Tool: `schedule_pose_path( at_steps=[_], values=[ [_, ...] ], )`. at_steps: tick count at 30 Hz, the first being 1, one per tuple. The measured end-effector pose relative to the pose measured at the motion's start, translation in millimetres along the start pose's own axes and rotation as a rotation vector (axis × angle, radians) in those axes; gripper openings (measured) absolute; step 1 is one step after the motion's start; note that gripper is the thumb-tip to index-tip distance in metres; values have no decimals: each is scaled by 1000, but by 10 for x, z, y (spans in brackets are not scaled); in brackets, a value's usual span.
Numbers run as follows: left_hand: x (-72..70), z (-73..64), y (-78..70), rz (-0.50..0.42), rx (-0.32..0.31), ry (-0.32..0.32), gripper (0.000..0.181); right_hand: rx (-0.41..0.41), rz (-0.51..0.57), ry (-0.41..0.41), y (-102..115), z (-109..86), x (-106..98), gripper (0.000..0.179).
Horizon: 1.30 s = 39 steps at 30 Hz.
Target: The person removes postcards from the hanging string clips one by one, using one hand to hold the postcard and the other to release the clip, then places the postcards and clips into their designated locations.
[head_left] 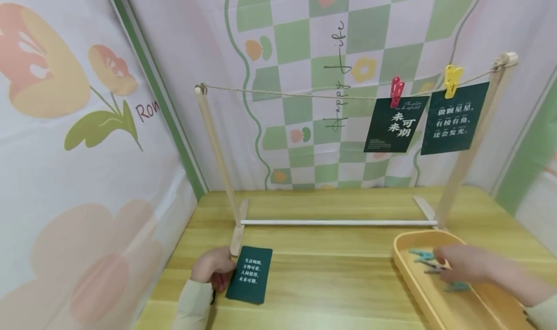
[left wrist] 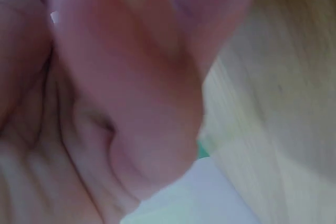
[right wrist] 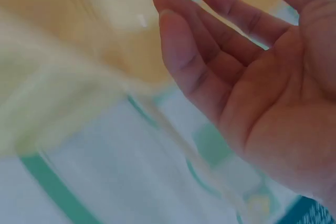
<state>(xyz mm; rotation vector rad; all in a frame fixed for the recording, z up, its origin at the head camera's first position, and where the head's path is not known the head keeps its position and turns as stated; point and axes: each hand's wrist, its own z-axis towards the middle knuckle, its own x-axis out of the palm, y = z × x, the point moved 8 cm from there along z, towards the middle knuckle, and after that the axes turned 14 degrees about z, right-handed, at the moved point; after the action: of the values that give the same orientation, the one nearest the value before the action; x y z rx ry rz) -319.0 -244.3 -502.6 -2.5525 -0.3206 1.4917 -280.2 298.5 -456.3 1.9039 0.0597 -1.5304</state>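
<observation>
The grip of the left hand (head_left: 213,268) has its thumb at the left edge of one stack of dark green cards (head_left: 250,275) near the front of the table (head_left: 330,277); whether it pinches them I cannot tell, nor how many cards the stack counts. The right hand's grip (head_left: 467,263) is slack and moderately wide, its fingers parted over one yellow tray (head_left: 408,273), fingertips right at a grey clip (head_left: 433,268); contact cannot be made out. At least two teal clips (head_left: 457,286) lie in the tray too, one group beyond the fingers and one clip on the nearer side. Behind stands one wooden frame: two posts (head_left: 217,160), two flat feet (head_left: 424,207) and one white bar (head_left: 339,222) between them. A single cord (head_left: 283,93) runs from post to post, carrying two hanging cards (head_left: 454,122) near its right end, one under a red clip (head_left: 396,94), the other under a yellow clip (head_left: 452,82). Farthest back hangs a green-and-white checked cloth (head_left: 292,44) with flowers.
</observation>
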Motion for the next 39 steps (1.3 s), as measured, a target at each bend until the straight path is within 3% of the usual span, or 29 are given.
schedule_pose_path(
  at_steps=[4, 6, 13, 18, 23, 29, 33, 39],
  values=[
    [-77, -6, -4, -27, 21, -51, 16, -200, -11, -137, 222, -35, -357, 26],
    [-128, -8, -29, -29, 44, -86, 16, -254, -20, -181, 336, -39, -506, 25],
    [-165, 14, -198, -38, 178, -126, 17, -218, -44, -251, 667, 24, -866, 22],
    [-260, 38, -261, -81, 183, -179, 23, -193, -62, -373, 840, 140, -1123, 15],
    [-397, 34, -404, -188, 216, -216, 32, -202, 7, -421, 996, 249, -1287, 11],
    [-545, -24, -723, -294, 356, -246, 35, -344, 65, -537, 1209, 209, -1474, 22],
    [-585, -30, -904, -369, 463, -226, 35, -429, 99, -618, 1329, 174, -1618, 27],
    [-626, -30, -1126, -408, 577, -219, 35, -376, 114, -711, 1437, 141, -1952, 17]
  ],
)
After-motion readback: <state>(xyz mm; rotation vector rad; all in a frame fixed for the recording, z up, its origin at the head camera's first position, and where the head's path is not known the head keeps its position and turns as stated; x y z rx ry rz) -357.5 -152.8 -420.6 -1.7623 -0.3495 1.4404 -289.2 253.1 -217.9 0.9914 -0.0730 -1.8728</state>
